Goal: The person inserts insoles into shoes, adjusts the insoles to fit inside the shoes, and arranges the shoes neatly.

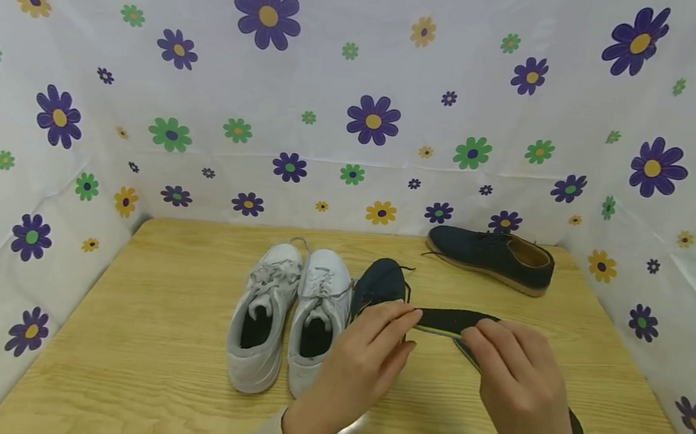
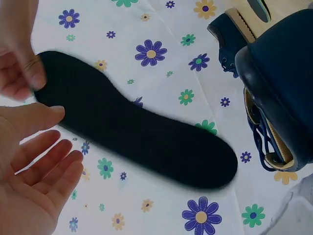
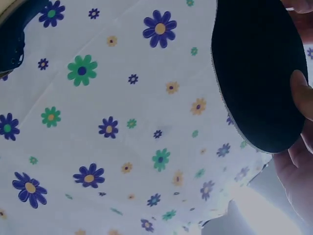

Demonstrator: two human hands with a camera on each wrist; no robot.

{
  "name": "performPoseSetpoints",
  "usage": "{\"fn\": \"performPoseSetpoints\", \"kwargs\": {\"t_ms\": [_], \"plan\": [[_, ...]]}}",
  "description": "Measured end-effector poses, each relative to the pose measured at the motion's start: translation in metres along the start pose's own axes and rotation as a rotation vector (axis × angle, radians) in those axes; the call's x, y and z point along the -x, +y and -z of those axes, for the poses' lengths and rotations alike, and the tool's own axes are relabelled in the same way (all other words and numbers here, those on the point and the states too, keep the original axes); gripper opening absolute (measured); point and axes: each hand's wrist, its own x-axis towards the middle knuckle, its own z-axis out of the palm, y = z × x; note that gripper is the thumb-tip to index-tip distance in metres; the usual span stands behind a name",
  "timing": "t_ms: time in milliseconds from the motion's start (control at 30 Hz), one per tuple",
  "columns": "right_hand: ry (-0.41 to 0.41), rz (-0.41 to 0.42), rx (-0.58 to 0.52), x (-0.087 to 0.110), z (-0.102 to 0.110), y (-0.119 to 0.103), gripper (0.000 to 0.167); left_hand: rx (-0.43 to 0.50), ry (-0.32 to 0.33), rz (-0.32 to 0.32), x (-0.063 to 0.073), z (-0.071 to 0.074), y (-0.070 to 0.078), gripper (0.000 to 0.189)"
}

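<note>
A black insole (image 1: 448, 319) with a thin yellow-green stripe along its edge is held above the table between both hands. My left hand (image 1: 366, 355) pinches its left end; in the left wrist view that thumb (image 2: 46, 115) lies on the black face. Its right part is gripped by my right hand (image 1: 517, 383), whose thumb (image 3: 303, 93) presses the black surface in the right wrist view. Another insole (image 1: 576, 427) lies on the table, mostly hidden under the right hand. Just beyond the left hand stands a navy lace-up shoe (image 1: 381, 282), its heel covered by that hand.
Two white sneakers (image 1: 259, 317) stand side by side to the left of the navy shoe, toes pointing away. A second navy shoe (image 1: 489, 257) sits sideways at the back right of the wooden table (image 1: 143, 323). Flower-patterned cloth (image 1: 310, 87) hangs around the back and sides.
</note>
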Motion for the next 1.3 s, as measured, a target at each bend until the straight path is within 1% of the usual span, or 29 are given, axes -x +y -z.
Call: {"fn": "performPoseSetpoints", "kwargs": {"t_ms": [33,133,233,300,367,433,467,500,533,567,600,667,733,767,833,867,900,933,1000,1067,1133,1200,1267,1300], "plan": [[-0.015,0.028,-0.011,-0.001,-0.001,-0.003,0.031,-0.009,-0.002,-0.001,0.000,0.000,0.000,0.036],[-0.047,0.107,-0.050,-0.001,-0.005,-0.010,0.031,-0.039,0.010,0.003,0.001,0.001,-0.001,0.034],[-0.036,0.165,-0.081,-0.005,-0.008,-0.018,0.031,-0.045,0.011,0.043,0.003,0.004,-0.001,0.034],[0.017,0.173,-0.088,-0.009,-0.011,-0.022,0.028,-0.038,0.024,0.074,0.003,0.006,-0.001,0.034],[0.099,0.131,-0.098,-0.014,-0.014,-0.023,0.025,0.001,0.044,0.116,0.003,0.009,-0.002,0.033],[0.169,0.036,-0.114,-0.016,-0.017,-0.020,0.025,0.046,0.081,0.157,0.002,0.012,-0.005,0.033],[0.187,-0.029,-0.130,-0.015,-0.018,-0.017,0.029,0.070,0.105,0.177,0.001,0.013,-0.006,0.033],[0.187,-0.098,-0.157,-0.013,-0.019,-0.012,0.034,0.098,0.133,0.202,0.001,0.015,-0.008,0.032],[0.169,-0.170,-0.192,-0.009,-0.021,-0.007,0.038,0.123,0.164,0.227,0.001,0.016,-0.011,0.030],[0.131,-0.247,-0.232,-0.005,-0.022,-0.001,0.043,0.138,0.200,0.253,0.000,0.018,-0.013,0.028],[0.074,-0.323,-0.272,0.001,-0.024,0.005,0.045,0.170,0.232,0.282,0.001,0.019,-0.015,0.026],[-0.066,-0.477,-0.363,0.012,-0.031,0.014,0.046,0.256,0.298,0.355,0.001,0.022,-0.019,0.024],[-0.219,-0.631,-0.484,0.023,-0.038,0.020,0.051,0.358,0.349,0.455,0.002,0.025,-0.021,0.023],[-0.283,-0.703,-0.555,0.028,-0.043,0.021,0.054,0.416,0.368,0.516,0.002,0.026,-0.021,0.023],[-0.376,-0.844,-0.717,0.035,-0.050,0.021,0.057,0.532,0.393,0.640,0.001,0.028,-0.022,0.026],[-0.396,-0.917,-0.803,0.037,-0.053,0.019,0.055,0.575,0.399,0.701,0.001,0.029,-0.022,0.027],[-0.394,-0.983,-0.878,0.038,-0.056,0.017,0.052,0.617,0.404,0.752,0.001,0.029,-0.022,0.028],[-0.369,-1.050,-0.970,0.038,-0.058,0.015,0.048,0.660,0.414,0.798,0.000,0.029,-0.022,0.030],[-0.265,-1.174,-1.139,0.038,-0.062,0.008,0.036,0.733,0.435,0.875,-0.001,0.028,-0.022,0.031],[-0.131,-1.245,-1.295,0.036,-0.065,0.001,0.026,0.806,0.474,0.932,-0.001,0.026,-0.021,0.033],[-0.018,-1.273,-1.457,0.034,-0.067,-0.005,0.025,0.866,0.521,0.975,-0.002,0.024,-0.021,0.032],[0.037,-1.266,-1.565,0.032,-0.068,-0.011,0.029,0.913,0.551,1.012,-0.002,0.021,-0.020,0.031],[0.059,-1.266,-1.615,0.030,-0.067,-0.015,0.032,0.947,0.557,1.037,-0.001,0.019,-0.020,0.031],[0.062,-1.274,-1.608,0.029,-0.067,-0.016,0.033,0.953,0.548,1.051,-0.001,0.019,-0.021,0.032]]}}
